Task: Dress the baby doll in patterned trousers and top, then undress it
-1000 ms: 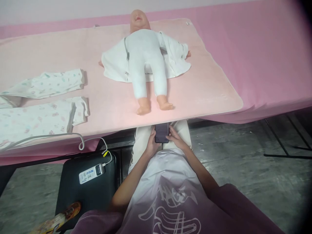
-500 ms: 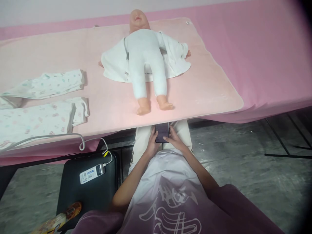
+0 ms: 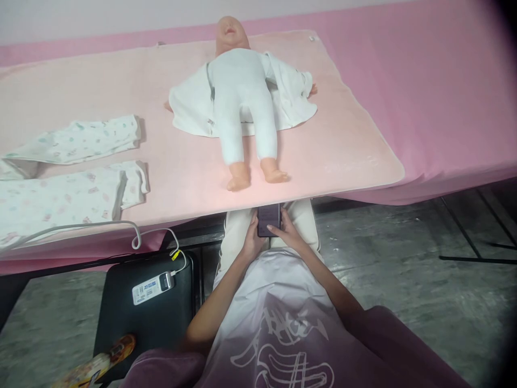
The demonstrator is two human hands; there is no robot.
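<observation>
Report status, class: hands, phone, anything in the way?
Left hand, right hand: both on phone. Screen up, above lap. Pink mat edge hides its far end.

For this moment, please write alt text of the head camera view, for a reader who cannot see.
Two hands, left and right, hold a dark phone below the table edge. Above, a doll lies face up on a pink mat, beside patterned baby clothes.
</observation>
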